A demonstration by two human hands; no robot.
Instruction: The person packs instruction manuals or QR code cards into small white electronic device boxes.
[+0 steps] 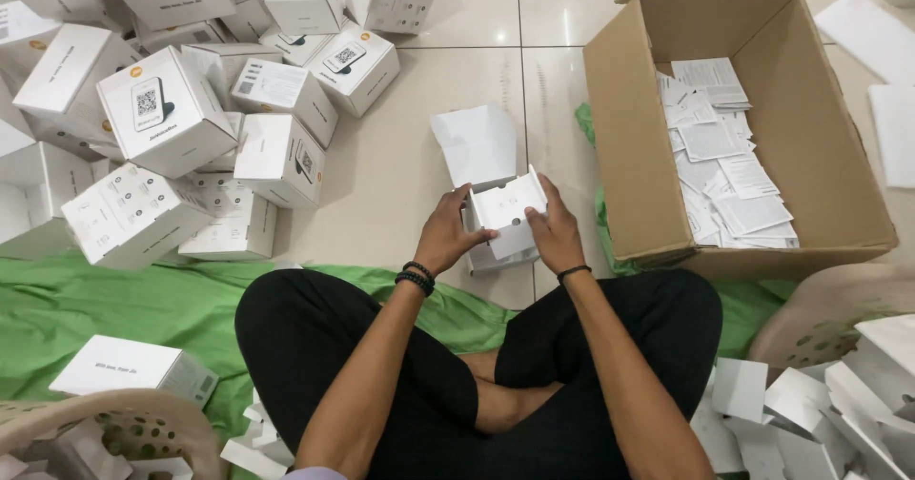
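Hands of a seated person meet over a small white box (496, 218) held just above the tiled floor (400, 165), in front of crossed legs in black trousers. The left hand (448, 234) grips the box's left side, thumb on a folded white card insert (510, 204) that sits in its open top. The right hand (555, 234) clamps the insert's right edge. The box's lid flap (475, 144) stands open, pointing away. A pile of closed white boxes (181, 118) lies to the left on the floor. To the right, an open brown cardboard carton (820, 146) holds loose printed paper leaflets (724, 156). Green cloth (105, 304) spreads under the person. Flat white card pieces (810, 404) are heaped at lower right.
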